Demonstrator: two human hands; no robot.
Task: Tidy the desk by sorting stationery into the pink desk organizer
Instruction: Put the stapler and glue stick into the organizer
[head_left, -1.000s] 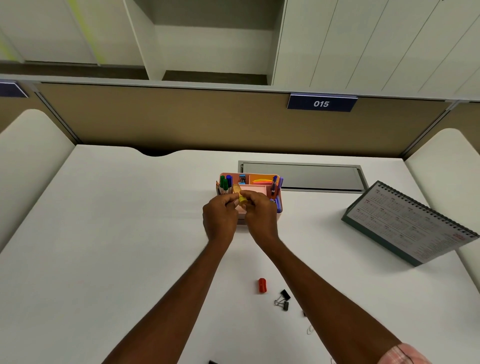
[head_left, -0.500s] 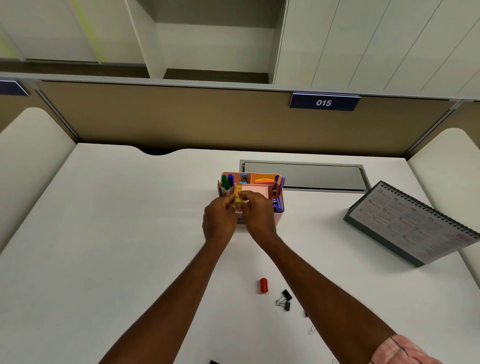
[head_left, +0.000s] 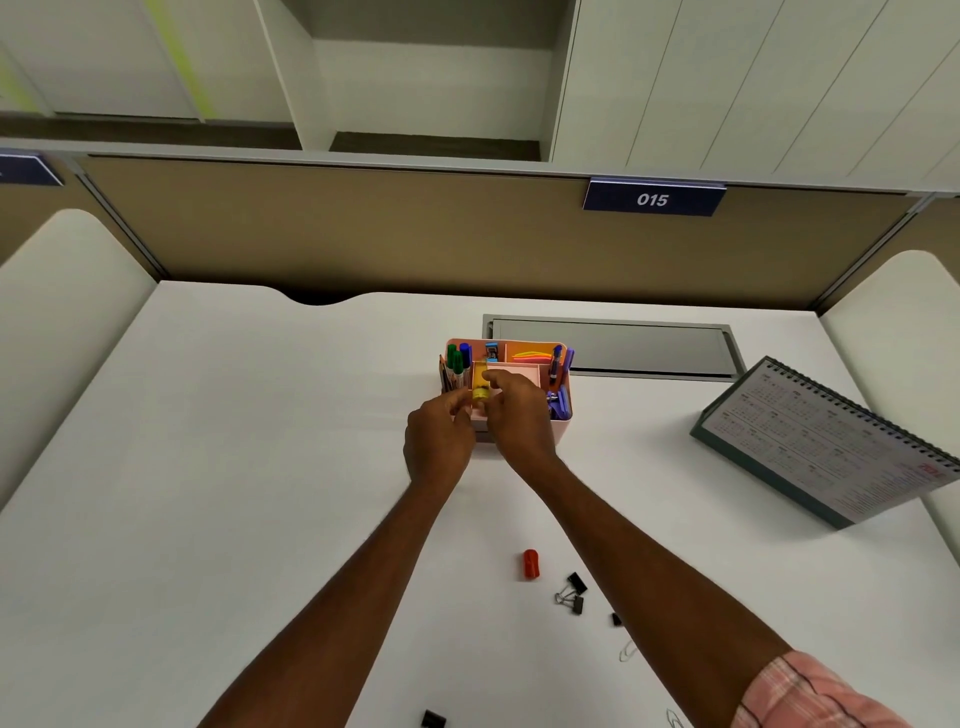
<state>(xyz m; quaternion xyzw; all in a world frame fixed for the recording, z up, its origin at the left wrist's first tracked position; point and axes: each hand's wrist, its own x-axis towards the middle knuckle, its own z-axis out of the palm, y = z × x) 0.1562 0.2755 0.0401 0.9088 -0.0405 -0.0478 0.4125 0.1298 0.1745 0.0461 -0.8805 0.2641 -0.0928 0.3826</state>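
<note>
Both hands meet over the front of the pink plastic desk organizer (head_left: 560, 421), which stands in the middle of the white table (head_left: 208, 467). The right hand (head_left: 519, 415) holds a small yellow cylindrical object (head_left: 480, 387) between its fingers, above the organizer's front compartment. The left hand (head_left: 439, 441) is just beside it, fingers bent and close to the yellow object; whether they grip it cannot be told. On the table near the person lie a small red cap (head_left: 530, 564) and black binder clips (head_left: 571, 592).

Bare forearms, no watch/rings seen, pink plaid sleeve (head_left: 810, 691) on rt arm only
</note>
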